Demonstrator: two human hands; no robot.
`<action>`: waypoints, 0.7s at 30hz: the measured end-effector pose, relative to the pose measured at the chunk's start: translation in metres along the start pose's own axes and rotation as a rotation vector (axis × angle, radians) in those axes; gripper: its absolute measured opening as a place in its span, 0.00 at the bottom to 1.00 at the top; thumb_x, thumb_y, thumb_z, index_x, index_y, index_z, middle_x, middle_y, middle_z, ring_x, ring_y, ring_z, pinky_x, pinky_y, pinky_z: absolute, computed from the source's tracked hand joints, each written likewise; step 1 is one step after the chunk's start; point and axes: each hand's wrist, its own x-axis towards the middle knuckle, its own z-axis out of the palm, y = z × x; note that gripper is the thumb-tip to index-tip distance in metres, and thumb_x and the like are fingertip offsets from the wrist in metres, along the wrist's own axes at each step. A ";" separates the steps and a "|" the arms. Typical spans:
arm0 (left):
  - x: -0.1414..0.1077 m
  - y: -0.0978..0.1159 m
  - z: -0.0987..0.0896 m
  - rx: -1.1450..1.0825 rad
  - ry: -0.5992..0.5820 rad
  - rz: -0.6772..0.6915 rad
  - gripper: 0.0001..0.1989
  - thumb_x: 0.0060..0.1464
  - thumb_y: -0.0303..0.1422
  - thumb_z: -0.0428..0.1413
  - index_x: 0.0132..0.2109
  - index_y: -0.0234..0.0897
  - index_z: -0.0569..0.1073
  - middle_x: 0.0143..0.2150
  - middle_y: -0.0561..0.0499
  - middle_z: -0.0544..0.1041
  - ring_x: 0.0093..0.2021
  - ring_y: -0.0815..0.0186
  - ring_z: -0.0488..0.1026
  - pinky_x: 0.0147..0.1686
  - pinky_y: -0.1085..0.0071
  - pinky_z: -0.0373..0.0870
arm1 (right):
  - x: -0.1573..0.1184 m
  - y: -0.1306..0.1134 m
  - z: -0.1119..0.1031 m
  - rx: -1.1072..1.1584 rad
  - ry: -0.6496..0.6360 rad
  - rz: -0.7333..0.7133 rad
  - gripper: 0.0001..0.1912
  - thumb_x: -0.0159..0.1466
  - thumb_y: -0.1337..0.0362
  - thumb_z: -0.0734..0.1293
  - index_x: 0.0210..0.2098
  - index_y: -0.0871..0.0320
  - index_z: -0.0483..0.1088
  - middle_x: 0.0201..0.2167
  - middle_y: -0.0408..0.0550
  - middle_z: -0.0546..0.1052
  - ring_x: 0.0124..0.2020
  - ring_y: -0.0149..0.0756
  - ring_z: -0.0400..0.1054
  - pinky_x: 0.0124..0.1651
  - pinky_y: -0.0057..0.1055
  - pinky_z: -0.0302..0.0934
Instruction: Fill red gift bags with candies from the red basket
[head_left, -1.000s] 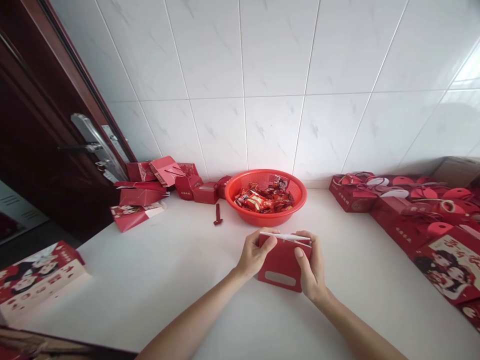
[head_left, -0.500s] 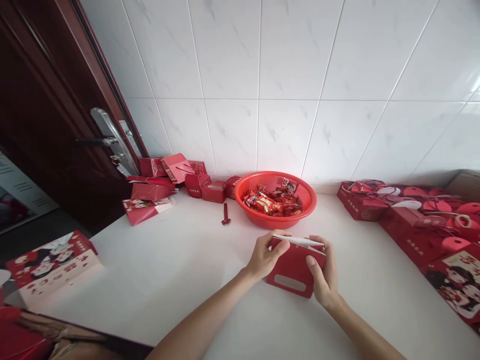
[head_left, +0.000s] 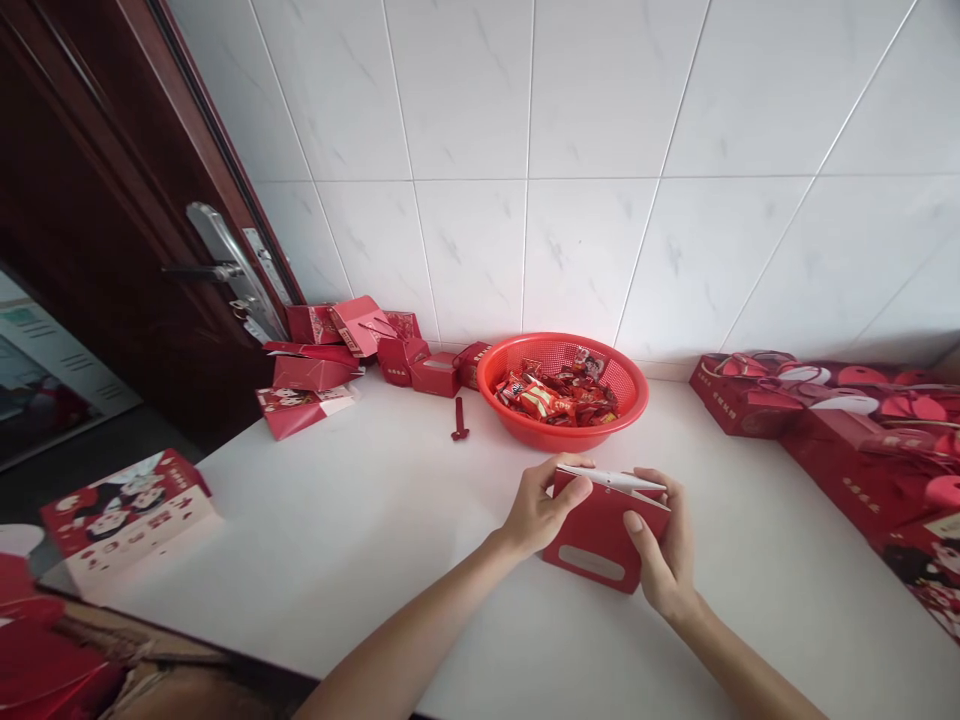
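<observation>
A red box [head_left: 596, 540] with a pale label stands on the white table [head_left: 360, 540], its white-lined top flaps folded inward but slightly apart. My left hand [head_left: 541, 508] grips its upper left corner, thumb on the front face. On the box's right side is my right hand [head_left: 666, 545], thumb against the front and fingers behind. Just beyond the hands sits a red plastic basket [head_left: 562, 435] holding wrapped candies [head_left: 551, 400]. A small dark red strip [head_left: 459, 420] lies left of the basket.
Several red boxes [head_left: 311, 372] are piled at the back left by the door [head_left: 112, 200]. A printed box [head_left: 131, 515] sits at the left edge. Many filled red boxes [head_left: 832, 470] with handles line the right side. A tiled wall [head_left: 585, 250] stands behind.
The view has shifted slightly, so most things appear a little further right. Both hands keep the same hold on the box, with hardly any movement.
</observation>
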 end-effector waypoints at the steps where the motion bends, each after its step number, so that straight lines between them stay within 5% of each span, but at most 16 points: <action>1: 0.000 0.000 0.000 0.001 0.001 0.002 0.31 0.57 0.57 0.55 0.48 0.33 0.78 0.44 0.42 0.82 0.43 0.57 0.78 0.46 0.65 0.72 | 0.001 -0.001 0.000 -0.007 0.000 -0.012 0.19 0.69 0.52 0.63 0.56 0.50 0.64 0.48 0.53 0.73 0.45 0.46 0.71 0.41 0.41 0.70; 6: -0.002 -0.002 -0.002 -0.003 0.017 0.008 0.30 0.57 0.56 0.56 0.53 0.35 0.75 0.51 0.41 0.80 0.50 0.55 0.77 0.51 0.64 0.71 | 0.006 -0.009 0.001 -0.025 -0.004 -0.100 0.17 0.70 0.54 0.62 0.56 0.50 0.63 0.47 0.51 0.74 0.45 0.43 0.72 0.45 0.40 0.70; 13: -0.001 -0.007 -0.006 -0.031 0.007 -0.009 0.34 0.53 0.55 0.60 0.58 0.35 0.71 0.47 0.43 0.80 0.50 0.53 0.77 0.50 0.62 0.72 | 0.001 -0.005 0.001 -0.023 -0.021 -0.091 0.21 0.70 0.55 0.63 0.61 0.49 0.61 0.52 0.52 0.72 0.49 0.45 0.71 0.46 0.40 0.70; 21: -0.003 -0.014 -0.014 -0.156 -0.182 -0.002 0.24 0.51 0.44 0.65 0.51 0.34 0.73 0.43 0.43 0.80 0.42 0.56 0.78 0.42 0.63 0.74 | 0.001 0.010 -0.003 0.102 -0.037 -0.009 0.32 0.71 0.46 0.55 0.69 0.52 0.54 0.58 0.57 0.70 0.54 0.54 0.69 0.52 0.51 0.66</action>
